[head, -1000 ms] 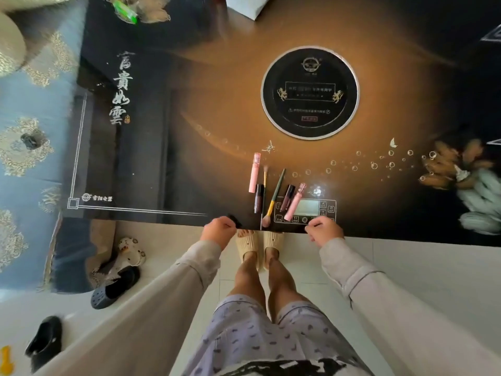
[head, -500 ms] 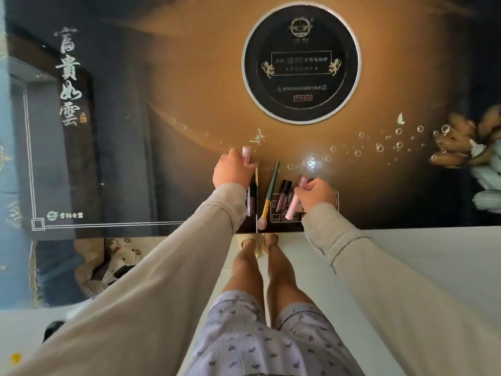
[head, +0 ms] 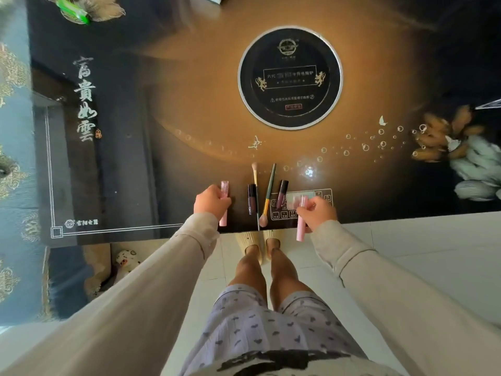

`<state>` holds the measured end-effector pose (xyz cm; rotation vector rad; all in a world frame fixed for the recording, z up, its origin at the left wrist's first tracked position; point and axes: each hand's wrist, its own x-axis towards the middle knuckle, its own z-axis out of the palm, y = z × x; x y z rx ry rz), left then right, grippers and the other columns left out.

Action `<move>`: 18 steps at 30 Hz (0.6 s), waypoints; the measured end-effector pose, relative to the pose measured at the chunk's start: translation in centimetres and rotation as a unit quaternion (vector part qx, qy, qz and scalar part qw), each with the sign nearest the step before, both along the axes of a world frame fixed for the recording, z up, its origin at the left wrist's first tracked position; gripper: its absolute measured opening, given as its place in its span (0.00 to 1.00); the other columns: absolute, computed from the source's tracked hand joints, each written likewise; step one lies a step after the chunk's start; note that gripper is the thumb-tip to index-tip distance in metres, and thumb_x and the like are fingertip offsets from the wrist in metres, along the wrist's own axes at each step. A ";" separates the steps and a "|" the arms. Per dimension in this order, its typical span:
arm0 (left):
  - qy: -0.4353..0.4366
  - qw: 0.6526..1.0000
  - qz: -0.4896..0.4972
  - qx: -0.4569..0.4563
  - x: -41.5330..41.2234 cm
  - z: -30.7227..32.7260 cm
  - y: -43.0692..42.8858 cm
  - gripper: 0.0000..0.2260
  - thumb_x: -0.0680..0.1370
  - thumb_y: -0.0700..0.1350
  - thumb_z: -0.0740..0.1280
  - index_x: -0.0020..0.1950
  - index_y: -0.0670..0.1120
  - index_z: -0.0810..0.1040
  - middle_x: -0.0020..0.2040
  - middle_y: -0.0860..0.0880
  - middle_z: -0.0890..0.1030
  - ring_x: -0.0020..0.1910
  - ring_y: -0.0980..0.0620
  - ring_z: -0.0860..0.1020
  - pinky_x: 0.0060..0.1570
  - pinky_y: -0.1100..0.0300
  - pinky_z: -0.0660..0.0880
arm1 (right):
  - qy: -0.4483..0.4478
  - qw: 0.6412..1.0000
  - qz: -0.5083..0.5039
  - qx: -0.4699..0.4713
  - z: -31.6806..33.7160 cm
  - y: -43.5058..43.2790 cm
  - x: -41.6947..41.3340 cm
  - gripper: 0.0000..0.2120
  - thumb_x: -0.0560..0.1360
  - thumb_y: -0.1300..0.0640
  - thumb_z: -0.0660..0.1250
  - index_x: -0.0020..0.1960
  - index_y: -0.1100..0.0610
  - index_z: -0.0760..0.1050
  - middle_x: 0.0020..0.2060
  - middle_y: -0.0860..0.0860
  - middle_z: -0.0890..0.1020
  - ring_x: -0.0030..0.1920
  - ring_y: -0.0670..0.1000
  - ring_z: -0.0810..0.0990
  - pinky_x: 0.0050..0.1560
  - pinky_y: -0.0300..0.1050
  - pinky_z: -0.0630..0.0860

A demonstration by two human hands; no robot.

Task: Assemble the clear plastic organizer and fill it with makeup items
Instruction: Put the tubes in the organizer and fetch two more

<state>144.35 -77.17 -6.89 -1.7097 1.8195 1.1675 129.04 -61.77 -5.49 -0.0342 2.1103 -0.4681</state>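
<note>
Left hand [head: 211, 202] fingers clamp one pink tube [head: 224, 187], right hand [head: 319, 213] the other tube [head: 300, 230]; likely light, stiff, slick, so grab mid-barrel.

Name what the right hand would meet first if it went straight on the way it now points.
Probably the dark lip gloss tube lying on the control panel, just beyond the right hand, which grips a pink tube. Height is unclear.

Glossy dark table [head: 168, 137] over white tiled floor [head: 423, 256]
</note>
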 end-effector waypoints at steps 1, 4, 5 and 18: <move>-0.003 1.000 -0.002 0.016 1.2 0.5 0.7 0.08 0.75 0.41 0.63 0.51 0.40 0.76 0.49 0.40 0.79 0.45 0.44 0.75 0.44 0.57 0.70 | -0.010 1.000 0.002 0.000 0.7 0.9 0.4 0.06 0.73 0.60 0.67 0.45 0.60 0.69 0.49 0.61 0.77 0.53 0.63 0.79 0.55 0.61 0.78; -0.029 0.999 -0.018 0.040 5.0 2.2 3.2 0.02 0.74 0.41 0.63 0.45 0.44 0.73 0.44 0.42 0.77 0.43 0.45 0.73 0.43 0.58 0.69 | -0.005 0.999 0.029 0.011 2.1 4.1 1.7 0.06 0.73 0.60 0.67 0.46 0.60 0.70 0.53 0.62 0.79 0.53 0.63 0.78 0.56 0.59 0.77; -0.040 0.998 -0.027 0.044 6.2 2.7 4.1 0.03 0.74 0.41 0.64 0.47 0.44 0.74 0.45 0.41 0.78 0.45 0.43 0.75 0.45 0.57 0.70 | 0.003 0.999 0.039 0.020 2.5 5.2 2.2 0.06 0.74 0.59 0.66 0.48 0.61 0.72 0.52 0.61 0.79 0.53 0.62 0.78 0.57 0.56 0.77; -0.073 0.990 -0.113 0.035 10.3 5.4 8.7 0.11 0.76 0.44 0.64 0.57 0.42 0.77 0.57 0.42 0.81 0.57 0.41 0.77 0.56 0.58 0.71 | 0.050 0.997 -0.044 0.035 4.3 16.1 5.5 0.11 0.73 0.57 0.67 0.48 0.65 0.78 0.48 0.61 0.83 0.47 0.59 0.79 0.43 0.42 0.68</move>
